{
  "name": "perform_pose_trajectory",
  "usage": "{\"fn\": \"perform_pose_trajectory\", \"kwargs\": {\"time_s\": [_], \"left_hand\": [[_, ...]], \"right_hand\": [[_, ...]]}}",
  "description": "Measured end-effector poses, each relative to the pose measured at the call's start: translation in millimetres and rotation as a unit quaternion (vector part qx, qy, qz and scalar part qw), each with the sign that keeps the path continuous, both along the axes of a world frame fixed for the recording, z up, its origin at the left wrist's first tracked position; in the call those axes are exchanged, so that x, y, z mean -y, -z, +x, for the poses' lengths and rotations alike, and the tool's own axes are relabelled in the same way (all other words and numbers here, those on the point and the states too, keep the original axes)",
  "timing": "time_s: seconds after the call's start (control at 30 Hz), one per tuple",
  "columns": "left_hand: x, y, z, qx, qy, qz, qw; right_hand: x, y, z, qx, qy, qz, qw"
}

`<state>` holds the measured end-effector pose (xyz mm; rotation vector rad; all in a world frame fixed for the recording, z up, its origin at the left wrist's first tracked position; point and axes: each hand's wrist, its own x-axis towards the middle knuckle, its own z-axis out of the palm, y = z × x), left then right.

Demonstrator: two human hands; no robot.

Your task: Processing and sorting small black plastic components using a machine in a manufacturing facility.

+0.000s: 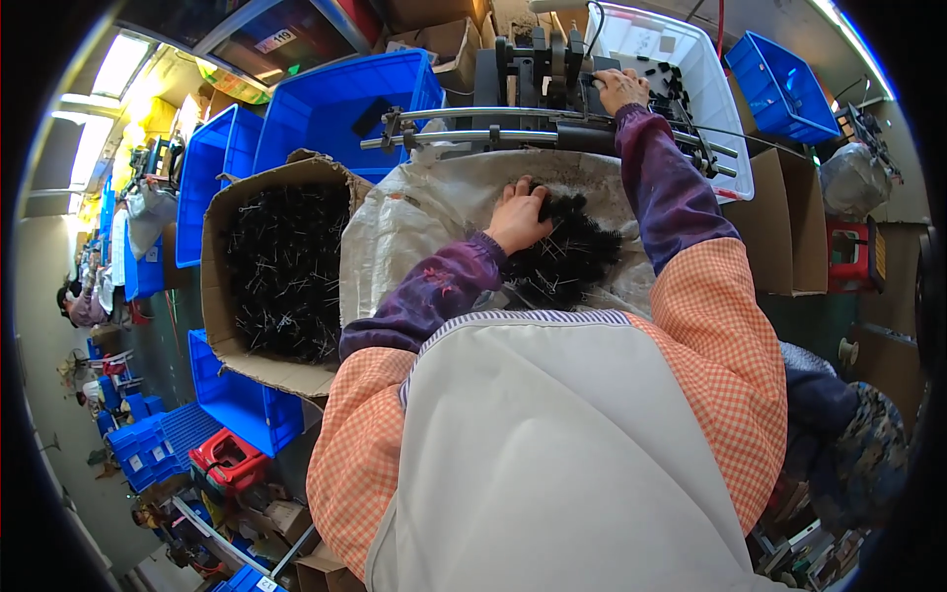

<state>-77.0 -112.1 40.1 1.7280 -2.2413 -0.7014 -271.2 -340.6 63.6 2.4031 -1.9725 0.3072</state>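
Note:
A heap of small black bristle brushes with thin wire stems [567, 259] lies on a whitish woven sack [395, 222] in front of me. My left hand [520, 219] rests on the heap's left side, its fingers spread and touching the brushes. Farther off, my right hand [621, 91] is at the right side of a dark bench machine [538, 74] with metal rods. Its fingers are bent together at a dark part there; what they hold, if anything, is too small to make out. Short black pieces [671, 87] lie beside it in a white bin [715, 123].
On the left a cardboard box [219, 296] is filled with similar brushes. Blue bins [286, 118] stand behind it, another blue bin [784, 89] at the far right. A cardboard carton [789, 222] and a red stool [853, 257] are on the right. Metal rods [473, 136] cross before the machine.

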Motion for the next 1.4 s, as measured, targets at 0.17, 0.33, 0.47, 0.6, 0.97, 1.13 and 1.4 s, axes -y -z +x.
{"fn": "perform_pose_trajectory", "kwargs": {"time_s": [0.17, 0.33, 0.47, 0.6, 0.97, 1.13, 1.4], "left_hand": [[-1.8, 1.0, 4.9, -0.04, -0.022, -0.04, 0.998], [-1.8, 1.4, 12.0, -0.144, -0.034, -0.071, 0.987], [-8.5, -4.5, 11.5, -0.184, -0.052, -0.079, 0.978], [-12.3, -8.3, 12.3, -0.201, -0.044, -0.082, 0.975], [-5.8, -17.4, 18.0, -0.198, -0.063, -0.17, 0.963], [-9.5, -3.8, 31.1, -0.194, -0.086, -0.152, 0.965], [-25.5, 4.3, 39.1, -0.206, -0.116, -0.106, 0.966]], "right_hand": [[-18.0, -2.0, -19.5, -0.032, 0.078, -0.028, 0.996], [-23.5, -0.9, -10.7, -0.019, 0.059, -0.047, 0.997], [-26.1, 1.1, 7.7, -0.013, 0.063, -0.007, 0.998], [-30.3, 2.8, 42.4, -0.001, 0.035, -0.012, 0.999], [-26.1, -8.9, 37.4, -0.024, 0.04, -0.028, 0.999], [-17.0, 14.5, 7.7, -0.075, 0.053, -0.129, 0.987], [-31.3, 5.0, -27.5, 0.002, 0.04, -0.069, 0.997]]}}
